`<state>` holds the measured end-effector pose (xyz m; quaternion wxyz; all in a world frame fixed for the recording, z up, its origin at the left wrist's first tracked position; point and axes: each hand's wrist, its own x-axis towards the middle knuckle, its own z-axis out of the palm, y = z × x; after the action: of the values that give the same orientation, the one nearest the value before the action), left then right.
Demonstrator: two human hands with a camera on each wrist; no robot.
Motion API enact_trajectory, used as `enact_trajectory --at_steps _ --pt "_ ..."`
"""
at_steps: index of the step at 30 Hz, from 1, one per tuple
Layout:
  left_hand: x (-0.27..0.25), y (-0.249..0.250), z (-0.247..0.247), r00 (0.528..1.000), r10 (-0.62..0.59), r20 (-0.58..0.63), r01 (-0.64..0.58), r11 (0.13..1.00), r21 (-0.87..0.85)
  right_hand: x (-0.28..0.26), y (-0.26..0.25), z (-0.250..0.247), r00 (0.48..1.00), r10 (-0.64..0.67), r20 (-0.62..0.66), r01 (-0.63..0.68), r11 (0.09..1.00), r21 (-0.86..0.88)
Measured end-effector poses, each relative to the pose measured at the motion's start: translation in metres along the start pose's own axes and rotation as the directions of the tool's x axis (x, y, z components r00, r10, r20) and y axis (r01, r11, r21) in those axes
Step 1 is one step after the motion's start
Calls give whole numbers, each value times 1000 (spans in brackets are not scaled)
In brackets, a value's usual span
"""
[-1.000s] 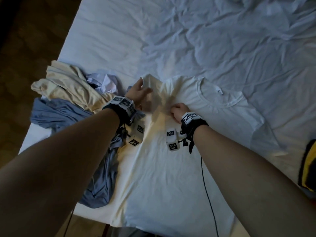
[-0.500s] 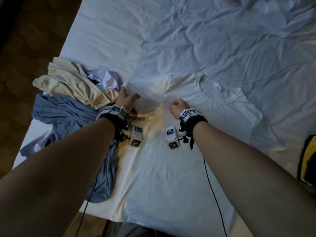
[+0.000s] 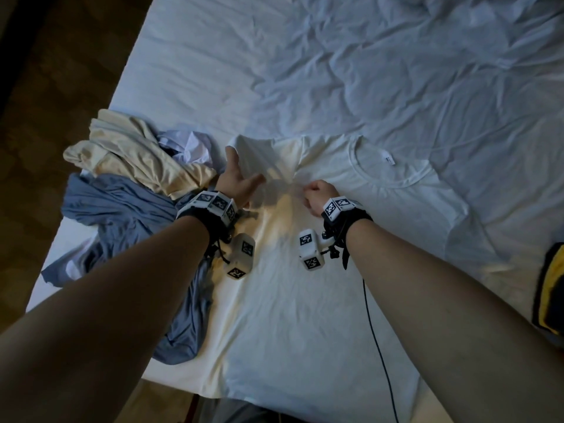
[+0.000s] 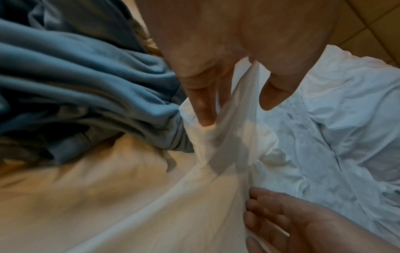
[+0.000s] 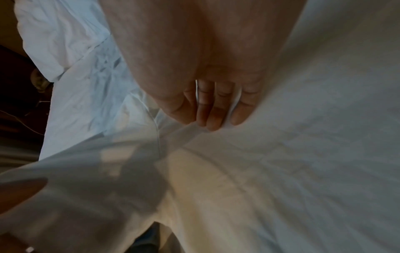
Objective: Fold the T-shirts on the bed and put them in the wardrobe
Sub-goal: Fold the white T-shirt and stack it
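White T-shirt [image 3: 351, 239]: thin, soft cotton-like knit, lying face up on the bed with its round ribbed neckline and a small label pointing away from the person; the body is spreading flat toward the near edge, faintly creased.
Sleeve [image 3: 256, 154]: the shirt's left-side sleeve is being lifted off the bed, standing up as a limp, slightly translucent flap.
Left hand [image 3: 236, 181]: holding the sleeve cloth between its thumb and fingers; in the left wrist view the fabric is running up between the thumb and fingers [image 4: 203, 109], stretched into taut folds.
Right hand [image 3: 316, 193]: curled into a loose fist at the shoulder seam, its fingers [image 5: 213, 111] folding down and bunching a ridge of the shirt's cloth under them.
Bed [image 3: 396, 71]: covered by a white sheet, heavily wrinkled on the far right, smoother on the left.
Pile beside the shirt: a crumpled cream garment [image 3: 128, 154], a blue-grey garment [image 3: 122, 218] draping toward the bed edge, and a small white crumpled piece [image 3: 190, 145], all just left of the left hand.
Yellow-and-black item [image 3: 549, 288]: lying at the right edge, only partly in view.
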<state>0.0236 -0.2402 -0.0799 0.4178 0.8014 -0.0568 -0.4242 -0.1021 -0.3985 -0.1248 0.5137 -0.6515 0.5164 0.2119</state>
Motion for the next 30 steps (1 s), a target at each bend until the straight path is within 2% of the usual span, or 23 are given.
enact_trajectory --at_steps 4,6,8,12,14,16,21,22,25,27,28,30 --pt "2 -4 -8 989 -147 -14 148 982 116 -4 -1 0 1000 2 -2 -2 1000 -7" --pt "5 -3 -12 976 -218 -27 218 976 13 -3 -1 0 1000 -3 -10 3 1000 -6" --pt "11 -5 -18 969 -223 -106 207 968 -141 -1 1 1 1000 -11 -16 11 1000 -16" --pt "18 -10 -28 922 -228 -312 160 960 -230 0 2 2 1000 -14 -14 14 999 -28" --pt "23 -14 -29 904 -223 -366 156 967 -202 0 2 2 1000 -17 -5 17 999 -29" --pt "26 -13 -28 901 -200 -385 189 980 -65 1 1 2 1000 -22 6 22 999 -23" --pt "40 -9 -23 910 -278 -307 362 894 263 -5 -9 2 999 -43 6 43 999 27" --pt "44 -8 -22 916 -303 -264 367 898 241 -5 -9 1 999 -48 6 48 998 30" --pt "51 -5 -27 930 -354 -101 359 933 30 -1 -8 2 998 -60 -4 60 997 40" --pt "52 -5 -33 947 -316 -53 317 948 6 0 -9 2 998 -66 -7 67 997 41" --pt "52 -5 -35 958 -275 -84 279 959 43 0 -9 2 997 -73 -4 73 996 47" --pt "46 -3 -32 948 -128 -291 172 976 131 -1 -13 1 997 -82 -7 82 994 73"
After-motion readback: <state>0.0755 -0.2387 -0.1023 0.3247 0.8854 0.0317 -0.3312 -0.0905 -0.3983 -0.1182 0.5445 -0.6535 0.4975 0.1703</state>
